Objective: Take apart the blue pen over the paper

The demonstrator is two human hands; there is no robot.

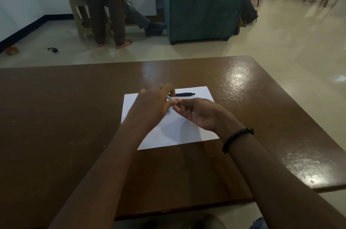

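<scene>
Hands noted: our left hand (149,106) and right hand (194,112) both pinch a light pen (170,98) above the paper (198,92).

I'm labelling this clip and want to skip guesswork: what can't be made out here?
Head view:
- Thin light object pinched between left hand and right hand: mostly hidden by fingers.
- Black pen: left end behind the left hand.
- Any marks on the paper: shadowed, partly covered.
</scene>
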